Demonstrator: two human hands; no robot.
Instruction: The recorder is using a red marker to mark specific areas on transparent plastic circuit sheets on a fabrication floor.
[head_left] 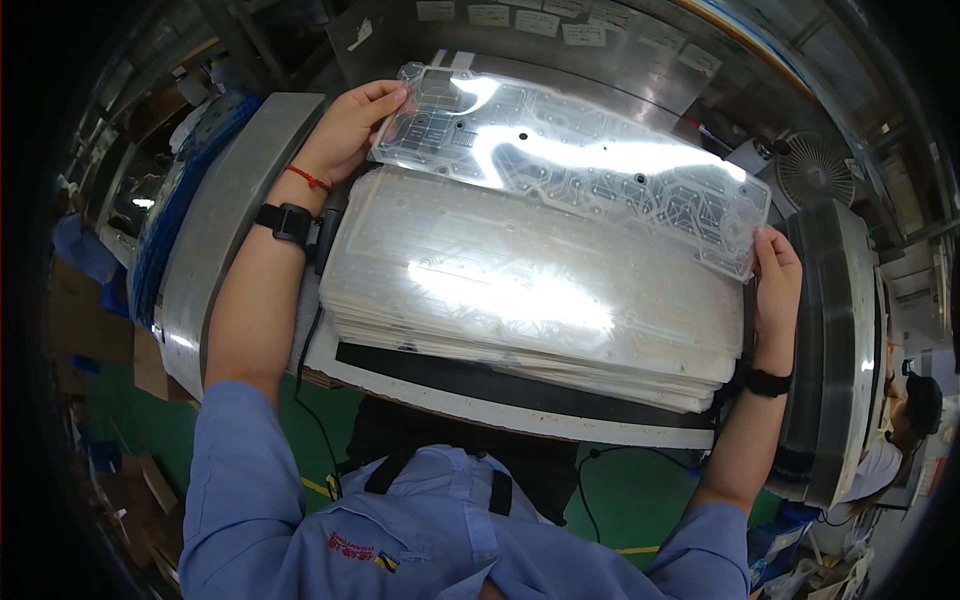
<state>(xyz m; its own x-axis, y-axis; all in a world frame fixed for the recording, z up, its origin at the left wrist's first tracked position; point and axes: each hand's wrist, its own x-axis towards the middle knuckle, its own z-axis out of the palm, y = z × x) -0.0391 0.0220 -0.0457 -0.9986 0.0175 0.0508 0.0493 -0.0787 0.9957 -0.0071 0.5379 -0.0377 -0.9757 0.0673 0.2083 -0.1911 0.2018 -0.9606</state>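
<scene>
A clear plastic keyboard membrane sheet (pixel 570 150), printed with fine silvery traces, is stretched between my two hands. Its left end is pinched by my left hand (pixel 358 125), thumb and fingers closed on the edge. At the lower right corner my right hand (pixel 776 275) grips the same sheet. Bright glare runs across its surface. Beneath and nearer to me lies a thick stack of similar membrane sheets (pixel 530 270), their edges slightly uneven at the front. The held sheet is tilted above the far part of this stack.
The stack rests on a dark mat (pixel 480 380) on a white-edged table (pixel 440 403). Metal panels (pixel 215 240) stand at the left, and more stacked sheets (pixel 835 350) at the right. A small fan (pixel 812 170) sits at the back right. Another person (pixel 905 420) is at far right.
</scene>
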